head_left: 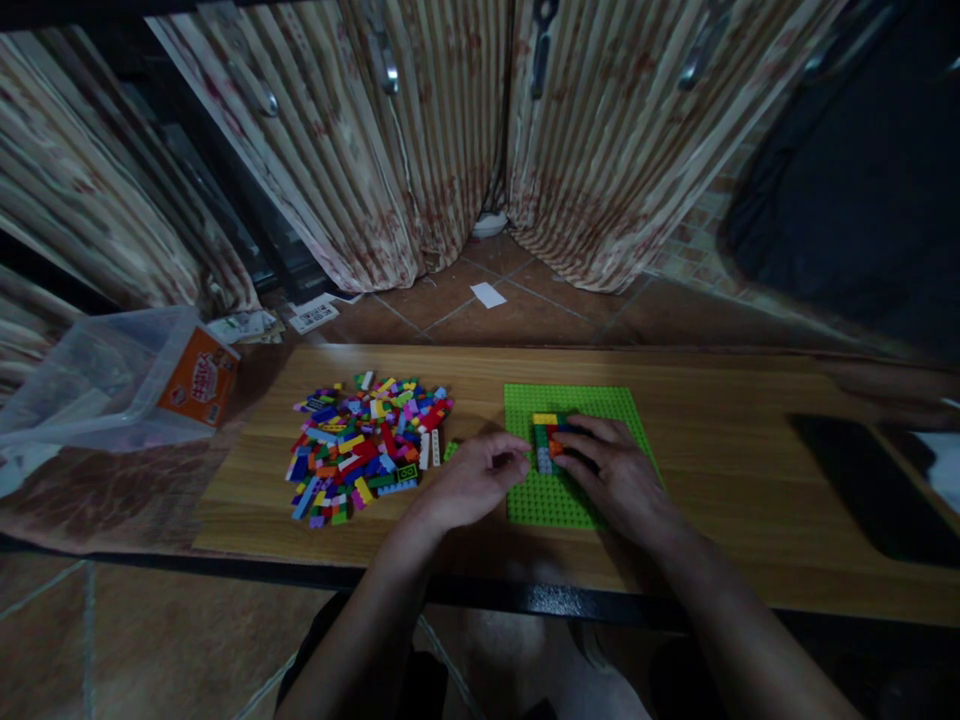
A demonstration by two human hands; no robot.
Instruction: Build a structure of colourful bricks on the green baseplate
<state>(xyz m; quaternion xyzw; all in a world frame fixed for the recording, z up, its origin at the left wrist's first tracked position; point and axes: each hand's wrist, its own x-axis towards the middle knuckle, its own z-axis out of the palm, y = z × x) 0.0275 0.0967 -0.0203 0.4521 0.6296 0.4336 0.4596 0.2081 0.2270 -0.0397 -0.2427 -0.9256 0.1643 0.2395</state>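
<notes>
A green baseplate (592, 405) lies on the wooden table, with a small multicoloured brick build (546, 436) on its middle. My right hand (611, 475) rests over the build's right side, its fingers curled and touching the bricks. At the plate's left edge, my left hand (476, 480) has its fingers pinched together close to the build; whatever they hold is too small to make out. A pile of loose coloured bricks (360, 445) lies to the left of my left hand.
A clear plastic tub (97, 380) with an orange box (199, 378) stands at the table's left end. A dark flat object (862, 480) lies at the right. Curtains hang behind, and papers lie on the tiled floor.
</notes>
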